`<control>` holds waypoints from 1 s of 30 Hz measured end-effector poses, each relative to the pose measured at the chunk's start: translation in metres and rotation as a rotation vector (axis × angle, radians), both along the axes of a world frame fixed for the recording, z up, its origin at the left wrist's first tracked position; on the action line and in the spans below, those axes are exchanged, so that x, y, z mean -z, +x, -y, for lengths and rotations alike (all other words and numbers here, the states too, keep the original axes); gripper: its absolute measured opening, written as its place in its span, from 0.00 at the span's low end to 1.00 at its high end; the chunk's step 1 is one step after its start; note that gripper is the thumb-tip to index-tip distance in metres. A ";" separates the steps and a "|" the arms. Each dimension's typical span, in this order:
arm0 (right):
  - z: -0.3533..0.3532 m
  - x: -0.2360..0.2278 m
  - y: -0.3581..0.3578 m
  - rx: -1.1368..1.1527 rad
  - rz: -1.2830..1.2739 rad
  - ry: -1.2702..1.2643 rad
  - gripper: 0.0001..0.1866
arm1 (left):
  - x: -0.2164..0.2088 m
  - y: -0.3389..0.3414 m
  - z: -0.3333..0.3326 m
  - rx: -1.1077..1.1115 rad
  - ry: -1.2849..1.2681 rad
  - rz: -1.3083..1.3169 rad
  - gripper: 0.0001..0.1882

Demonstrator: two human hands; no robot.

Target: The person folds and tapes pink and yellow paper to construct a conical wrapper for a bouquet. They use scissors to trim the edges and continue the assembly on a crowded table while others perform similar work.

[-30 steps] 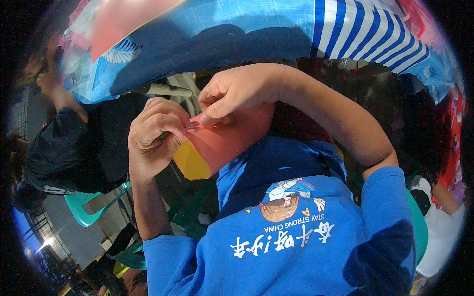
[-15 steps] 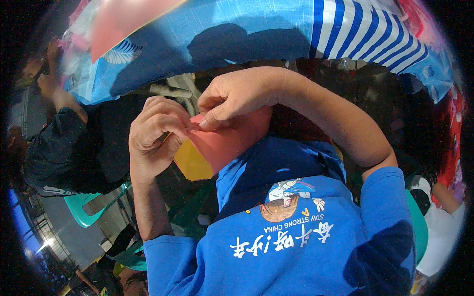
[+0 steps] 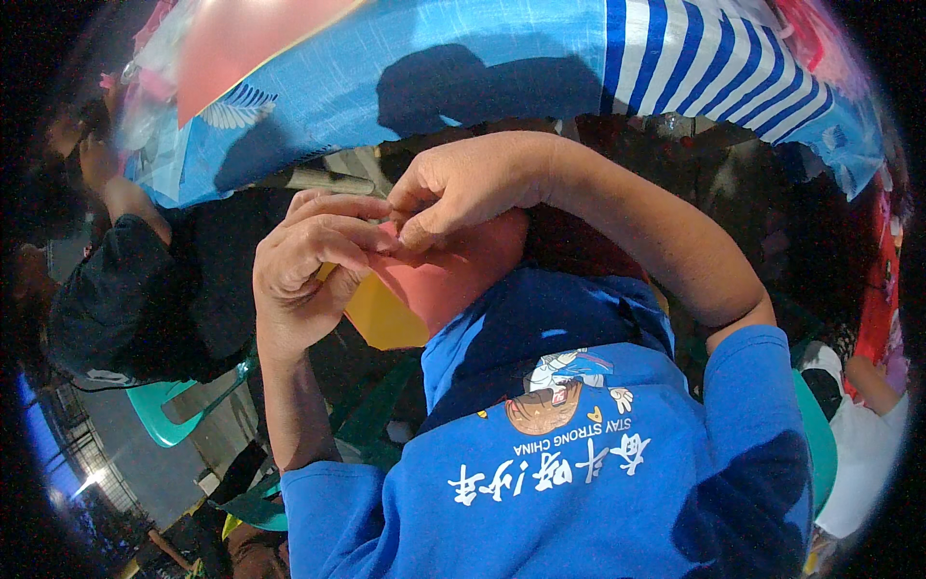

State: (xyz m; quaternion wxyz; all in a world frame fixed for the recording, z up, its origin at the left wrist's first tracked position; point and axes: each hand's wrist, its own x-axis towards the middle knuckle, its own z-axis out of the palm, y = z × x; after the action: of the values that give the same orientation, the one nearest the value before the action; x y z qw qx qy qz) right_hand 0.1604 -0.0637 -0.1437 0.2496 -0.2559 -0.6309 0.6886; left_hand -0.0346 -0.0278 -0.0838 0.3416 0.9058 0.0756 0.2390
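Observation:
Above my lap is a bent sheet (image 3: 453,275), red on one face and yellow on the other; it looks like paper or thin card. My left hand (image 3: 311,256) is closed on its upper left edge, thumb below and fingers over the top. From the right, my right hand (image 3: 468,188) pinches the same top edge close beside the left fingertips. The two hands nearly touch there, and the exact fold between the fingertips is hidden. The sheet's yellow face opens downward under my left hand, while its lower right part rests near my blue shirt.
Ahead stands a table with a blue cloth (image 3: 318,106), striped at the right. A larger red sheet (image 3: 251,48) lies on it at the left. Another person in dark clothing (image 3: 145,289) sits at my left near a green chair (image 3: 178,410). A person in white (image 3: 863,463) is at the right.
My left fingers have stretched further right along the top edge, up to my right fingertips. The sheet's yellow lower part has shifted slightly right. My right hand stays nearly in place.

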 end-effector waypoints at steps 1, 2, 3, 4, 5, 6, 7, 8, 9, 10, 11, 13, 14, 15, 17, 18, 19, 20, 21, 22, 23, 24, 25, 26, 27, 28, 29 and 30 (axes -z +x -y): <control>0.000 -0.001 0.000 -0.039 -0.012 -0.035 0.16 | 0.000 0.000 -0.001 0.009 0.008 -0.001 0.08; 0.000 -0.002 0.001 -0.032 0.006 -0.038 0.16 | 0.001 0.000 -0.001 0.017 0.000 0.002 0.08; 0.000 -0.003 0.001 -0.026 0.025 -0.041 0.15 | 0.001 0.000 -0.002 0.025 -0.009 0.006 0.08; 0.001 -0.004 0.001 -0.021 0.042 -0.042 0.15 | 0.001 0.000 -0.001 0.031 -0.016 0.008 0.08; 0.002 -0.006 0.001 -0.014 0.053 -0.030 0.15 | 0.001 0.000 -0.001 0.028 -0.026 0.010 0.08; 0.002 -0.008 0.002 -0.007 0.065 -0.018 0.15 | 0.001 0.000 0.000 0.024 -0.036 0.012 0.08; 0.003 -0.009 0.003 0.001 0.076 -0.006 0.15 | 0.001 0.000 0.001 0.023 -0.046 0.014 0.08; 0.003 -0.009 0.003 -0.002 0.073 -0.007 0.15 | 0.001 0.000 0.002 0.020 -0.043 0.012 0.08; 0.003 -0.009 0.004 -0.005 0.069 -0.008 0.15 | 0.001 0.000 0.002 0.018 -0.041 0.011 0.08; 0.003 -0.008 0.004 -0.008 0.067 -0.010 0.15 | 0.002 0.001 0.003 0.016 -0.039 0.010 0.08; 0.003 -0.007 0.004 -0.013 0.079 0.005 0.15 | 0.002 0.000 0.003 0.020 -0.039 0.013 0.08; 0.001 -0.006 0.004 -0.021 0.104 0.035 0.15 | 0.003 0.000 0.003 0.029 -0.040 0.020 0.08; 0.001 -0.005 0.004 -0.024 0.082 0.025 0.15 | 0.003 0.001 0.002 0.036 -0.040 0.022 0.07; 0.002 -0.004 0.004 -0.027 0.061 0.015 0.16 | 0.003 0.001 0.002 0.043 -0.041 0.024 0.07; 0.002 -0.003 0.004 -0.032 0.059 0.020 0.16 | 0.002 0.001 0.003 0.050 -0.053 0.018 0.07; 0.002 -0.005 0.005 -0.032 0.079 0.036 0.16 | 0.001 0.001 0.003 0.052 -0.066 0.012 0.06; 0.003 -0.007 0.005 -0.031 0.101 0.051 0.16 | 0.001 0.001 0.004 0.056 -0.078 0.008 0.06; 0.004 -0.009 0.006 -0.027 0.100 0.026 0.16 | 0.000 0.001 0.005 0.050 -0.087 0.011 0.05; 0.006 -0.012 0.007 -0.023 0.098 0.001 0.16 | -0.001 0.001 0.006 0.043 -0.095 0.015 0.05; 0.007 -0.014 0.007 -0.019 0.096 -0.024 0.16 | -0.001 0.001 0.007 0.038 -0.104 0.017 0.06; 0.007 -0.013 0.007 -0.016 0.095 0.005 0.16 | -0.002 0.000 0.007 0.014 -0.098 -0.006 0.06; 0.006 -0.012 0.006 -0.014 0.095 0.035 0.16 | -0.003 -0.001 0.008 -0.009 -0.092 -0.029 0.07; 0.005 -0.011 0.006 -0.010 0.095 0.065 0.16 | -0.004 -0.001 0.009 -0.032 -0.086 -0.051 0.08; 0.006 -0.009 0.006 -0.019 0.070 0.027 0.16 | -0.004 -0.001 0.007 -0.001 -0.058 -0.046 0.08; 0.006 -0.007 0.005 -0.027 0.044 -0.011 0.16 | -0.004 -0.001 0.005 0.031 -0.029 -0.041 0.08; 0.006 -0.006 0.005 -0.037 0.018 -0.049 0.16 | -0.004 -0.001 0.004 0.061 -0.002 -0.037 0.08; 0.006 -0.006 0.005 -0.032 0.025 -0.036 0.16 | -0.004 -0.001 0.003 0.062 -0.003 -0.030 0.08; 0.006 -0.007 0.005 -0.026 0.031 -0.023 0.16 | -0.003 -0.001 0.003 0.063 -0.004 -0.024 0.07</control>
State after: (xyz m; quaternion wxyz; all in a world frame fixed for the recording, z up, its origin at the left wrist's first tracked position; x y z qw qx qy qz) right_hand 0.1651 -0.0697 -0.1364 0.2278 -0.2614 -0.6300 0.6948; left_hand -0.0361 -0.0312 -0.0805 0.3498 0.9098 0.0516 0.2172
